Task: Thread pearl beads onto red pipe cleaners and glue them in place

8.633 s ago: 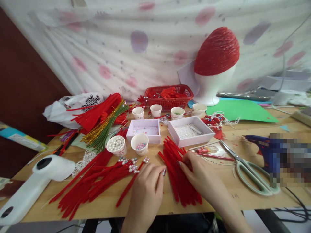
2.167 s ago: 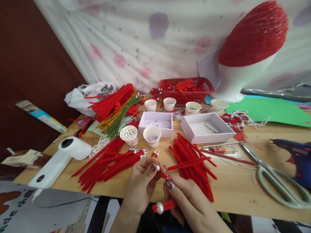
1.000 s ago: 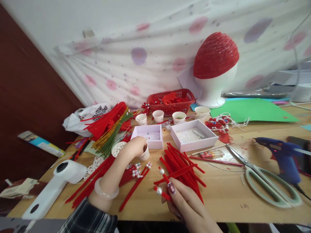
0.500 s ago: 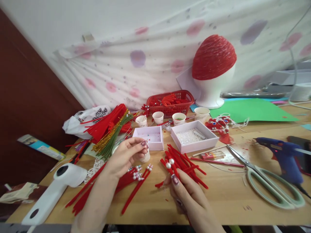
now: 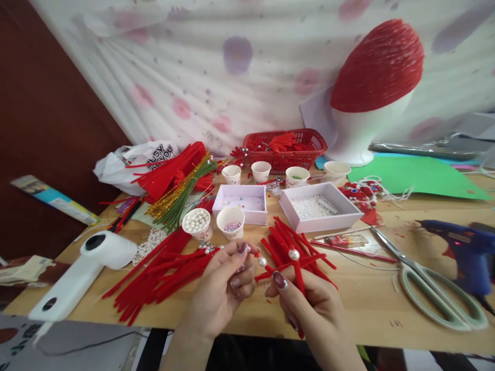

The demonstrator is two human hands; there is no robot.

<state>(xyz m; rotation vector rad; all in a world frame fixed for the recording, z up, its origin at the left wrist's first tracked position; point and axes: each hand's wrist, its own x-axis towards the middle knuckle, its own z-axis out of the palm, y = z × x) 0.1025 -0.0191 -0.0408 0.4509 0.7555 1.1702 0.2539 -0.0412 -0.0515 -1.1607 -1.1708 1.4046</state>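
My right hand [image 5: 313, 306] is closed around red pipe cleaners [image 5: 299, 275]; a white pearl bead [image 5: 294, 254] sits on an upright one. Another pearl bead [image 5: 262, 261] is on a stem leaning left to my other hand. There, the thumb and fingertips of my left hand [image 5: 226, 278] pinch a small pinkish bead [image 5: 248, 249] beside that stem's red tip. Whether the bead is threaded on, I cannot tell. Just behind stand a paper cup of pearl beads [image 5: 196, 223] and a cup of pink beads [image 5: 231, 223]. Loose red pipe cleaners [image 5: 280, 242] lie behind my right hand.
Scissors [image 5: 429, 288] and a blue glue gun [image 5: 462, 252] lie at the right. Two white trays [image 5: 266, 206] [image 5: 320, 224], a red basket [image 5: 315, 154] and a foam head [image 5: 359, 134] stand behind. At the left are a white handheld device [image 5: 77, 278] and more red pipe cleaners [image 5: 154, 283].
My left hand has come down and right from in front of the bead cups to the stems in my right hand. The pearl-tipped stems have spread apart. The camera view has tilted down.
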